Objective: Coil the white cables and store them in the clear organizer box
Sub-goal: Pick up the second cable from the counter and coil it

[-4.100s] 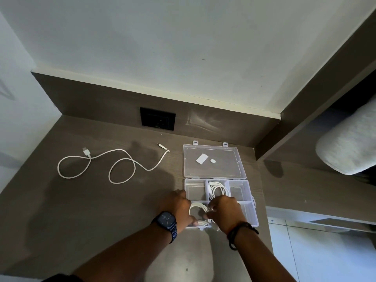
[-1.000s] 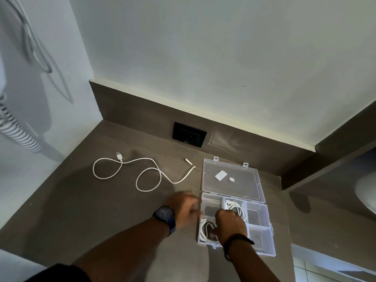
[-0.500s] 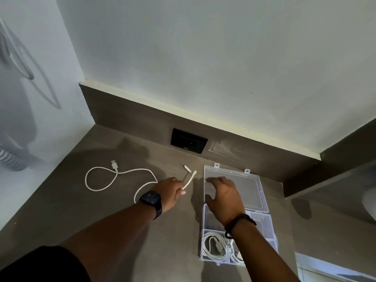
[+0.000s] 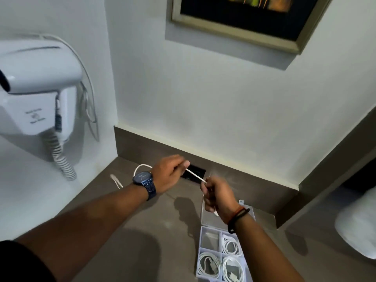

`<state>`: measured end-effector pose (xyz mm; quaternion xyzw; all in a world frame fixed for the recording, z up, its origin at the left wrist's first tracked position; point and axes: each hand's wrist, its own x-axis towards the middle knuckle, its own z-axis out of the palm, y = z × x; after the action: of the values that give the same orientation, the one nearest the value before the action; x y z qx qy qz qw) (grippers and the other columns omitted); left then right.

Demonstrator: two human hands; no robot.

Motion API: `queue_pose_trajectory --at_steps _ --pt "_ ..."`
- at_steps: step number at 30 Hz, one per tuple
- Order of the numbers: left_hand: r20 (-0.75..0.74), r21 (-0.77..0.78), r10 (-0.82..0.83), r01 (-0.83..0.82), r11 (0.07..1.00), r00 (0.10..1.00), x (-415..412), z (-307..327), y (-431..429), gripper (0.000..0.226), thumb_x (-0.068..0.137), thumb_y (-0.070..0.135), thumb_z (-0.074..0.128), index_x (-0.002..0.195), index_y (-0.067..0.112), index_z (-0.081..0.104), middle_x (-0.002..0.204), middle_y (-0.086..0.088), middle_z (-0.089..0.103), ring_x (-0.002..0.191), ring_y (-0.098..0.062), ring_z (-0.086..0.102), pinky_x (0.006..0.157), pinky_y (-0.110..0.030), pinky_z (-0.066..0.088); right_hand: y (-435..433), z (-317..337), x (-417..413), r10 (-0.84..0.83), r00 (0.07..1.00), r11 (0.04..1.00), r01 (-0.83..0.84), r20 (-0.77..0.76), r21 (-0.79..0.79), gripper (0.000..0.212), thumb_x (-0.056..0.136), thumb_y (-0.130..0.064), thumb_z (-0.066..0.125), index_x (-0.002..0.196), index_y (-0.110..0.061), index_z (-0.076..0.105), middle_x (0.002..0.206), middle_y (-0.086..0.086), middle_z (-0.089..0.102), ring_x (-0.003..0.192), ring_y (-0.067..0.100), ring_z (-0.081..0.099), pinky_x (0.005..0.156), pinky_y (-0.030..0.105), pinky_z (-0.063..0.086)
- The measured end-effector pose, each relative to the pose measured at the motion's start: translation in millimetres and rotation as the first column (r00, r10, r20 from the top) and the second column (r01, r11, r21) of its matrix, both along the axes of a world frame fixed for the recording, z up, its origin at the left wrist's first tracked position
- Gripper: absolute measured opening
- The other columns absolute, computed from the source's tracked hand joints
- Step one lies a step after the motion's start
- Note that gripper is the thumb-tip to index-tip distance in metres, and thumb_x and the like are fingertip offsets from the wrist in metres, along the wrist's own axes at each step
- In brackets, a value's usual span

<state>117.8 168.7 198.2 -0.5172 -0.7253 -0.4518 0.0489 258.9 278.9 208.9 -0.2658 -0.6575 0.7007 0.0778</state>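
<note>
Since the frame 0.5 s earlier, both hands have been lifted off the worktop (image 4: 130, 237) and the cable (image 4: 194, 175) has been picked up; the right hand (image 4: 218, 195) has left the lid (image 4: 207, 217) of the box (image 4: 209, 237). The view has also tilted upward, so a hair dryer (image 4: 38, 88) and a framed picture (image 4: 240, 19) are now seen on the walls.

A short straight stretch of the cable is held taut between the 2 hands. The left hand (image 4: 167, 176) is pinched on it with thumb and fingers; the right hand is closed round its other part, with an end showing below the fist. The rest loops behind the left wrist, and 1 plug lies on the worktop, blurred.

The box sits open at the lower right. 3 coiled cables (image 4: 209, 265) are counted in 3 of its compartments; 1 visible compartment holds none.
</note>
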Motion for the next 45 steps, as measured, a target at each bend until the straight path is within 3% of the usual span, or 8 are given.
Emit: queue_pose_trajectory --at_steps 15,20,24,29,32,37,41,45 --pt "0.407 0.239 -0.031 -0.074 0.968 0.913 47 122 -4 0.057 0.095 0.035 0.046 0.041 0.019 0.036 0.04 0.007 0.037 0.037 -0.004 0.034 0.041 -0.015 0.029 -72 137 47 0.52 0.688 0.81 -0.586 -0.506 0.035 0.041 0.097 -0.033 0.032 0.1 -0.003 0.06 0.043 -0.005 0.034 0.034 0.012 0.034 0.064 0.034 0.043" --pt "0.411 0.142 -0.085 0.029 0.989 0.908 44 141 -5 0.07 0.092 -0.002 0.043 0.027 0.02 0.037 0.023 0.013 0.04 0.025 0.003 0.039 0.035 -0.005 0.028 -91 169 32 0.377 0.618 0.885 -0.46 -0.69 0.072 0.047 0.094 -0.043 0.032 0.135 -0.022 0.042 0.042 -0.004 0.039 0.033 0.01 0.031 0.045 0.032 0.021" --pt "0.362 0.157 -0.13 0.077 0.985 0.923 38 142 -18 0.061 0.093 0.041 0.048 0.039 0.018 0.031 0.035 0.01 0.027 0.037 -0.01 0.022 0.043 -0.021 0.021 -77 193 18 -0.152 0.56 0.985 0.016 -0.814 -0.173 0.042 0.096 -0.028 0.045 0.135 -0.024 0.031 0.052 -0.006 0.044 0.039 0.006 0.033 0.04 0.019 0.03" --pt "0.196 0.058 -0.082 0.072 0.996 0.977 25 143 -33 0.064 0.085 0.062 0.042 0.04 0.02 0.024 0.036 0.009 0.025 0.041 -0.009 0.022 0.046 -0.021 0.024 -27 200 11 -0.466 0.434 0.468 0.86 -0.771 0.201 0.047 0.095 -0.019 0.046 0.137 -0.005 0.029 0.074 0.004 0.053 0.069 -0.008 0.057 0.072 0.007 0.042" --pt "0.099 0.078 -0.041 0.033 0.996 0.994 19 148 -35 0.067 0.085 0.064 0.04 0.04 0.016 0.029 0.036 0.007 0.029 0.039 -0.009 0.025 0.049 -0.025 0.028 -18 180 11 -0.42 0.804 0.133 0.513 -0.421 0.848 0.063 0.092 -0.056 0.029 0.107 -0.001 0.056 0.085 0.015 0.065 0.089 0.019 0.065 0.079 0.028 0.046" --pt "0.053 0.181 0.084 -0.093 0.979 0.995 5 162 -35 0.065 0.089 0.055 0.043 0.039 0.014 0.033 0.036 0.004 0.032 0.04 -0.016 0.033 0.05 -0.033 0.032 -52 163 23 0.128 0.937 0.576 -0.336 0.324 0.745 0.091 0.068 -0.087 0.002 0.046 -0.015 0.052 0.048 -0.004 0.055 0.048 0.015 0.05 0.062 0.031 0.043" --pt "0.239 0.239 0.029 -0.088 0.967 0.971 5 162 -27 0.062 0.089 0.051 0.047 0.04 0.016 0.034 0.039 0.004 0.03 0.037 -0.008 0.033 0.055 -0.035 0.038 -77 187 34 0.498 0.829 0.866 -0.458 -0.254 0.201 0.061 0.082 -0.072 0.029 0.055 -0.018 0.036 0.045 -0.006 0.028 0.039 0.013 0.02 0.041 0.025 0.015" --pt "0.256 0.174 -0.076 0.031 0.984 0.964 21 152 -19 0.064 0.086 0.059 0.041 0.04 0.019 0.026 0.035 0.008 0.024 0.042 -0.015 0.023 0.055 -0.028 0.029 -79 224 37 0.095 0.637 0.989 -0.146 -0.765 0.002 0.016 0.093 -0.032 0.046 0.084 -0.019 0.046 0.054 -0.007 0.039 0.04 0.007 0.033 0.038 0.019 0.029"
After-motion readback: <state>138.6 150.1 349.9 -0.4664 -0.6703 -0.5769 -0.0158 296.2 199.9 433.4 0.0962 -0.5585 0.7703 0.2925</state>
